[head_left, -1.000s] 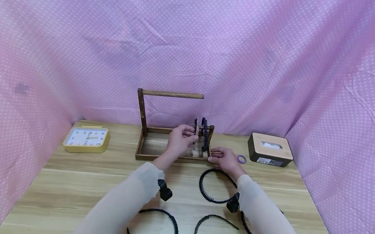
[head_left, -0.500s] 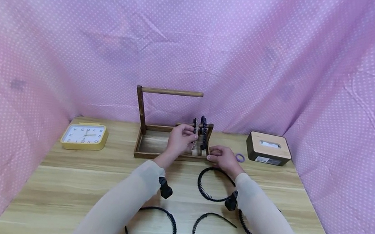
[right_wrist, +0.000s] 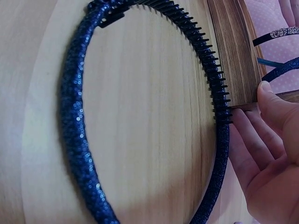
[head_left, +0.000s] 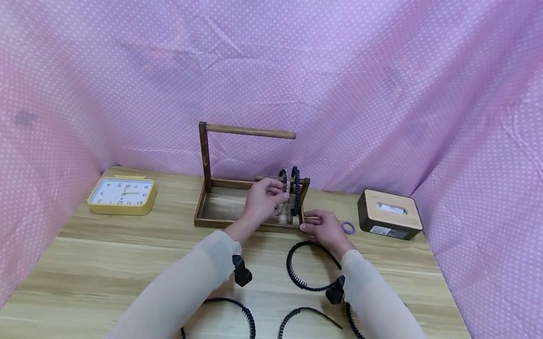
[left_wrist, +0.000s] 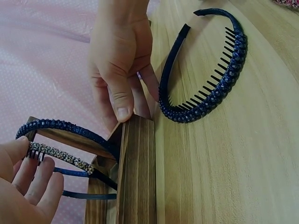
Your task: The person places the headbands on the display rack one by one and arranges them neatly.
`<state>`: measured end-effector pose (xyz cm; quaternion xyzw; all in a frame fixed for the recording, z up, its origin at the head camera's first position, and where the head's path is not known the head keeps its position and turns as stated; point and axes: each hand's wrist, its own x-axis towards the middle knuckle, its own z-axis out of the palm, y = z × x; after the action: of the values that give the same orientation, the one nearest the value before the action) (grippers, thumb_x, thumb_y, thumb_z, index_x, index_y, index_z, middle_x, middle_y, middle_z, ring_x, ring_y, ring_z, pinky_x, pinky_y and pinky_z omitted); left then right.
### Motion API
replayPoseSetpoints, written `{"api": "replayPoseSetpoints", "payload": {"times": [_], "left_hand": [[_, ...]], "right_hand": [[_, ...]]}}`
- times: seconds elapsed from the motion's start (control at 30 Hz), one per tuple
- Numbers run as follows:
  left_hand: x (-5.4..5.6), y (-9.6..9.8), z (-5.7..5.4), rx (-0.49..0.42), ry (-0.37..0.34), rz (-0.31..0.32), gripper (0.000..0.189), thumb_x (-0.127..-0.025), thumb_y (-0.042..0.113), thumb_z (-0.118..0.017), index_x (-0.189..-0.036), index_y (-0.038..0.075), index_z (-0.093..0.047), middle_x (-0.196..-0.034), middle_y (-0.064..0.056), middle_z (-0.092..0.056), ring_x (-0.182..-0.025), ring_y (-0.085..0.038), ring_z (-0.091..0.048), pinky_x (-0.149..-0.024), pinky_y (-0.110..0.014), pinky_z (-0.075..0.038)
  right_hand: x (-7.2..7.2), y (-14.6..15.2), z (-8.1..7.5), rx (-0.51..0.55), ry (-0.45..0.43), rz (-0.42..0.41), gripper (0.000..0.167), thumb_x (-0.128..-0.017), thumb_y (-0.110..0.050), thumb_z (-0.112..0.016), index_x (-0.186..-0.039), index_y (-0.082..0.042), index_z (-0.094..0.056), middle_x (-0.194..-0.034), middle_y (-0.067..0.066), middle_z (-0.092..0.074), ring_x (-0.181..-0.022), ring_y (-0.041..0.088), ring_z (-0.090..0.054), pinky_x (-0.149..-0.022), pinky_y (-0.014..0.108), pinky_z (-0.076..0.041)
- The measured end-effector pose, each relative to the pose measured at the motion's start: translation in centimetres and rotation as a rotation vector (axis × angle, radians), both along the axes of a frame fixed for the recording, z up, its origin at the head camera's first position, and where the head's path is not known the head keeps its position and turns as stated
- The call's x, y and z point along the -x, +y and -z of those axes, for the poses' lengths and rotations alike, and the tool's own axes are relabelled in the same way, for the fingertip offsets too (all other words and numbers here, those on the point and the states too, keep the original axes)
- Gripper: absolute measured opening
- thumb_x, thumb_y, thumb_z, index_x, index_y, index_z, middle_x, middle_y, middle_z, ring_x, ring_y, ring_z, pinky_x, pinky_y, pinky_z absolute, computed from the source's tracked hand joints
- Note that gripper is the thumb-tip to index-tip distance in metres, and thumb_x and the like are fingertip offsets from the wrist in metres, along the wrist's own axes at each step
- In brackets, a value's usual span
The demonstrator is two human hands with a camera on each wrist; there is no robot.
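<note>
My left hand (head_left: 261,201) pinches a headband covered in glittery stones (left_wrist: 60,155) between thumb and fingers, its comb teeth showing beside the fingertips. This headband is at the right part of a brown wooden rack (head_left: 223,224), around its short lower bar. Just to its right, a dark blue beaded headband (left_wrist: 70,127) hangs on the same bar. With thumb and fingers, my right hand (head_left: 327,231) grips the rack's front right corner, as the right wrist view also shows. Beside that hand, another dark blue toothed headband (right_wrist: 72,102) lies on the table.
Nearer the front lie several more headbands, among them a black one (head_left: 252,333) and a thinner one (head_left: 282,337). A yellow clock (head_left: 122,196) stands left of the rack. To the right are a small purple ring (head_left: 348,228) and a tissue box (head_left: 390,215). Pink cloth (head_left: 267,48) hangs behind.
The left hand and the glittery headband have shifted very slightly right, towards the dark blue one. My right hand keeps its grip on the rack's corner. The head view has tilted a little.
</note>
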<state>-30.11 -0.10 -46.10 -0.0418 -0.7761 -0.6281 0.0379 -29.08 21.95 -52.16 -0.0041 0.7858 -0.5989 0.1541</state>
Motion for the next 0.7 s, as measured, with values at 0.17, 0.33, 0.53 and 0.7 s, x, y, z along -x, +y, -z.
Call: {"api": "replayPoseSetpoints", "payload": {"times": [0.17, 0.33, 0.53, 0.7], "left_hand": [[-0.4, -0.5, 0.1, 0.033, 0.014, 0.013, 0.028, -0.09, 0.016, -0.081, -0.115, 0.007, -0.073, -0.102, -0.01, -0.076, -0.098, -0.027, -0.071, -0.091, -0.04, -0.058], [-0.8, -1.7, 0.3, 0.044, 0.03, 0.035, 0.035, -0.092, 0.018, -0.079, -0.123, 0.004, -0.071, -0.108, -0.011, -0.076, -0.102, -0.028, -0.071, -0.093, -0.042, -0.058], [-2.3, -4.0, 0.2, 0.076, 0.056, 0.035, 0.03, -0.092, 0.018, -0.079, -0.119, 0.007, -0.071, -0.106, -0.009, -0.075, -0.097, -0.025, -0.07, -0.088, -0.039, -0.059], [-4.7, -6.6, -0.5, 0.136, 0.087, 0.077, 0.026, -0.092, 0.019, -0.079, -0.116, 0.012, -0.072, -0.103, -0.004, -0.074, -0.094, -0.021, -0.068, -0.087, -0.037, -0.059]], "right_hand": [[-0.2, -0.1, 0.1, 0.006, -0.005, 0.0, 0.05, -0.096, -0.006, -0.071, -0.141, 0.005, -0.054, -0.139, 0.03, -0.059, -0.11, 0.026, -0.069, -0.084, 0.042, -0.062], [-0.3, -0.2, 0.1, -0.002, -0.009, -0.002, 0.05, -0.096, -0.005, -0.071, -0.142, 0.005, -0.053, -0.14, 0.03, -0.059, -0.111, 0.027, -0.069, -0.085, 0.043, -0.062], [-0.4, -0.3, -0.3, -0.02, -0.006, -0.011, 0.051, -0.097, -0.006, -0.07, -0.143, 0.004, -0.053, -0.141, 0.03, -0.058, -0.114, 0.031, -0.069, -0.086, 0.044, -0.062], [-0.3, -0.1, -0.6, -0.007, -0.015, -0.003, 0.05, -0.097, -0.005, -0.07, -0.143, 0.003, -0.052, -0.14, 0.03, -0.059, -0.112, 0.029, -0.069, -0.086, 0.043, -0.062]]}}
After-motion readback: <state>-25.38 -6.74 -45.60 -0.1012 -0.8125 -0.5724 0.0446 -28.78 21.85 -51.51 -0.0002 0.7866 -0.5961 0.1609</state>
